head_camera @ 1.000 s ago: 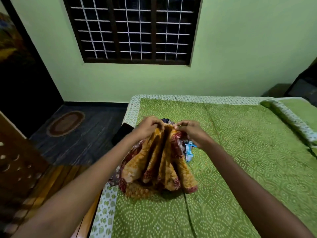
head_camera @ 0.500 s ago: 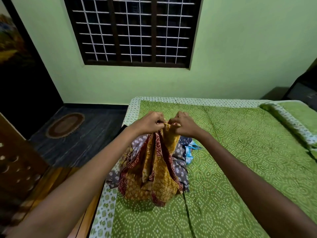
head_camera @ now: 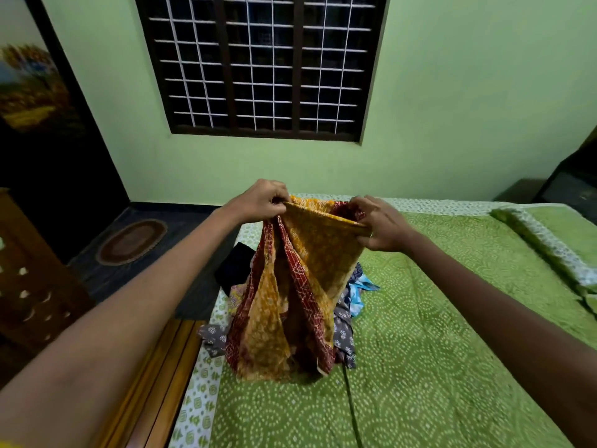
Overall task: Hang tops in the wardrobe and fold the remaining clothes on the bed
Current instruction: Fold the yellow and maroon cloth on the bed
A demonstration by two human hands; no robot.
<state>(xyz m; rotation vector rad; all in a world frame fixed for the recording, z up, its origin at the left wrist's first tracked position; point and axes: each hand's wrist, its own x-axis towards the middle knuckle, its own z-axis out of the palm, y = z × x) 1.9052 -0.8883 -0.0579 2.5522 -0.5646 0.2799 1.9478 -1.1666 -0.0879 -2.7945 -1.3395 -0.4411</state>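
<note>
Over the near side of the bed (head_camera: 436, 367), the yellow and red garment (head_camera: 290, 302) hangs from both hands, its hem brushing the bedspread. The left hand (head_camera: 261, 200) and right hand (head_camera: 379, 224) each have fingers clamped on its top edge. Best to draw that edge taut and level before folding. Behind it lies the pile of clothes (head_camera: 350, 305)

A barred window (head_camera: 261, 64) sits in the green wall (head_camera: 468, 108) (an oval rug (head_camera: 131, 241) lies below).
</note>
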